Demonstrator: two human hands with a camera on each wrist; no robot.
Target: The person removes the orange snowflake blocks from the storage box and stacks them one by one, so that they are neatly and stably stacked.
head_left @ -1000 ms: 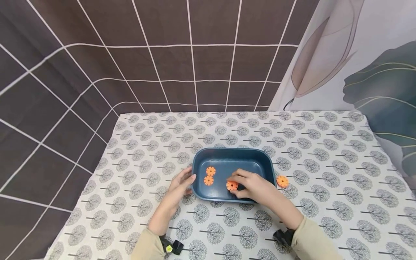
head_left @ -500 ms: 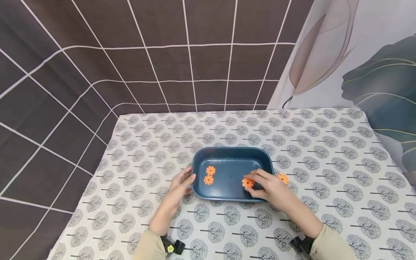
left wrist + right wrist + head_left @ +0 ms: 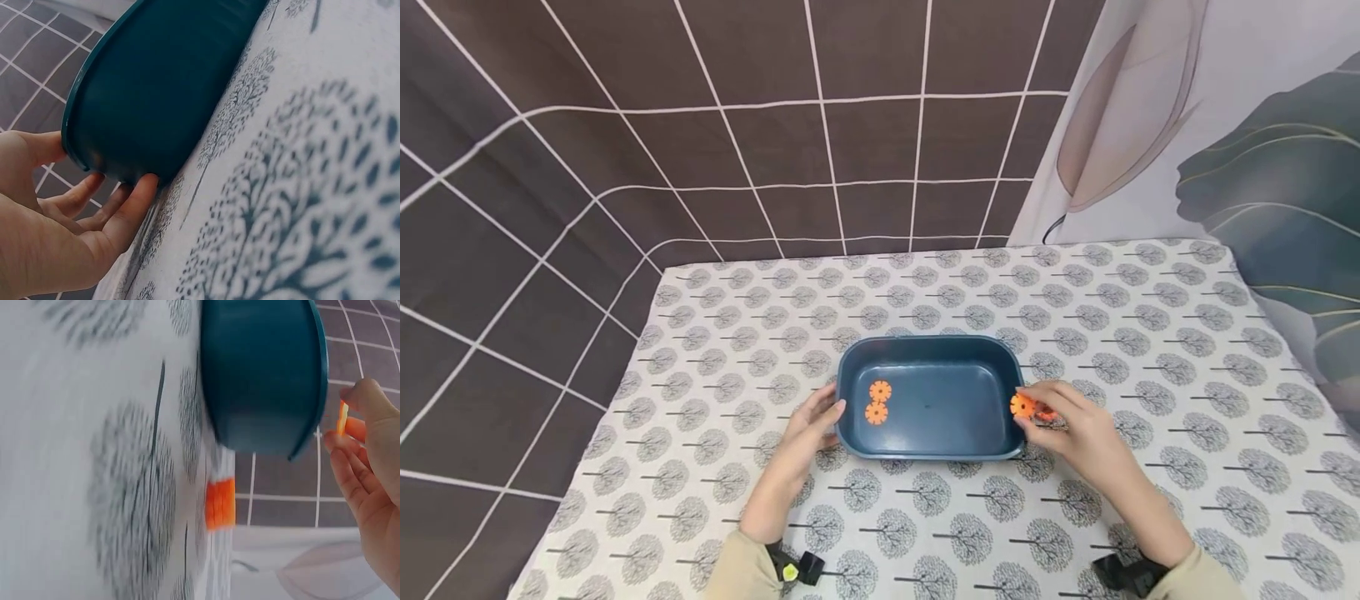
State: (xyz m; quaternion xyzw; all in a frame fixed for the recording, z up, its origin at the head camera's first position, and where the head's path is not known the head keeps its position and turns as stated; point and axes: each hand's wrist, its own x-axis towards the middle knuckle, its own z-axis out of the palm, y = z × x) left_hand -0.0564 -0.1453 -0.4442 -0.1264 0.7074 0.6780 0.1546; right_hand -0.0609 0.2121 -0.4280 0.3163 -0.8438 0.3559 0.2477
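My right hand [image 3: 1078,429] pinches an orange notched disc [image 3: 1022,406] between thumb and fingers, above the right rim of a dark blue plastic tub [image 3: 940,417]. Edge-on, that disc [image 3: 342,419] shows thin in the right wrist view, higher than the tablecloth. Beyond the tub's right end, a short orange stack [image 3: 220,504] of similar discs sits on the cloth; in the head view the right hand partly covers it. Inside the tub at left lie two orange discs, one farther [image 3: 880,391] and one nearer [image 3: 876,413]. Fingertips of my left hand [image 3: 801,442] rest against the tub's left end.
A white tablecloth [image 3: 760,333] printed with grey trees covers the table. Behind and to the left hangs a dark curtain [image 3: 880,142] with white grid lines. A pale curtain [image 3: 1120,183] with leaf shapes hangs at the right.
My right hand has carried the pinched orange disc rightward, from low in the tub to above its right rim. My left hand has stayed at the tub's left end.
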